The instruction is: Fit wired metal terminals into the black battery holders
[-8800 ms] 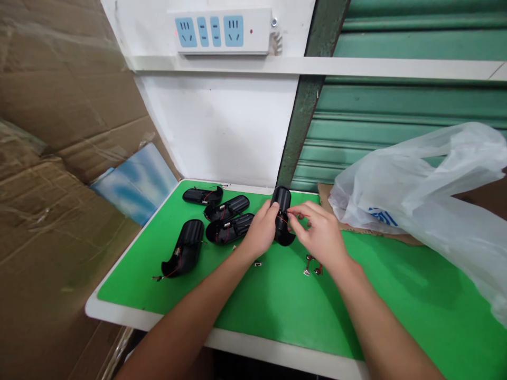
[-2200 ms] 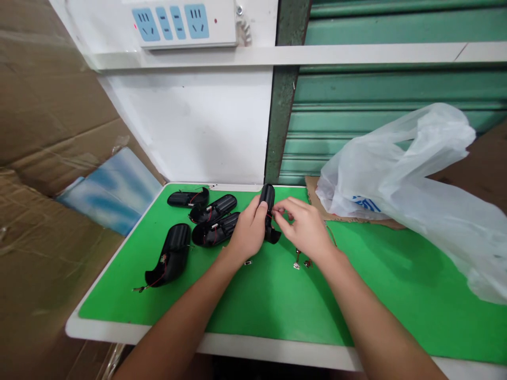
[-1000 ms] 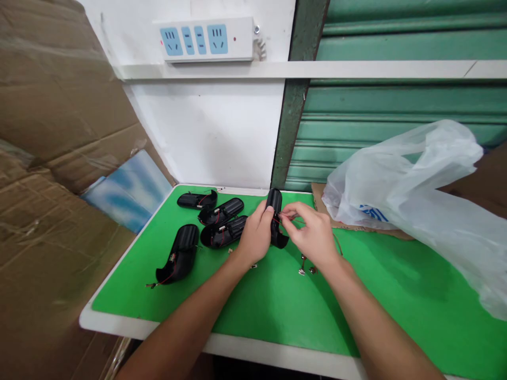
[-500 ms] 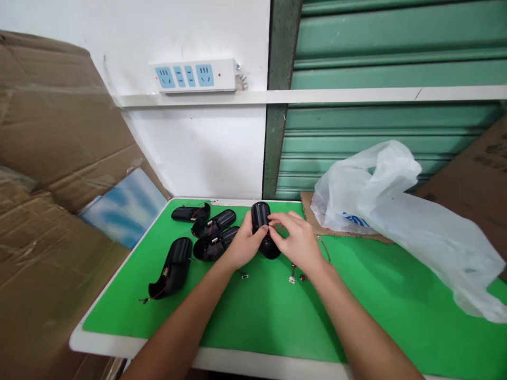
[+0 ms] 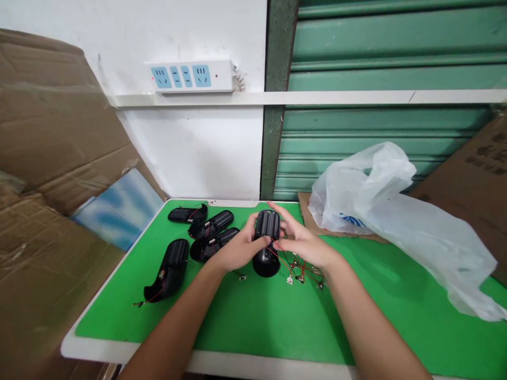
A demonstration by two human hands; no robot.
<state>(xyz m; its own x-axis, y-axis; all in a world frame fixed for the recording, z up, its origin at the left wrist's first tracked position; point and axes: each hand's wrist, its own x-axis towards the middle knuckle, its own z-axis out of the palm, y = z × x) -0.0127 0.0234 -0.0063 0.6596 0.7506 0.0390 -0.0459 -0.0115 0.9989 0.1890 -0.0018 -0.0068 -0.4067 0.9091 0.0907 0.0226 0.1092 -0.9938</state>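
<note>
My left hand (image 5: 238,248) is closed around the left side of a black plastic housing (image 5: 266,264), its thumb lying across the middle. From the other side my right hand (image 5: 304,244) grips it too, thumb in front by the wires and index finger raised along the edge. The housing has a ribbed upper part and a rounded, glossy lower end. Thin red and black wires (image 5: 282,259) run from under the right thumb toward several small metal parts on red leads (image 5: 301,277) on the green mat. Fingertips behind the housing are hidden.
Several similar black housings with wires (image 5: 171,272) lie left on the green mat (image 5: 237,322). A small connector (image 5: 243,277) rests nearby. A white plastic bag (image 5: 364,190) sits right on cardboard. Cardboard boxes (image 5: 51,158) flank the left side; a power strip (image 5: 190,76) hangs behind.
The housing has come slightly nearer and tilted to show more of its front. My right hand has gone from pinching at its middle to gripping its side. More red-wired parts show.
</note>
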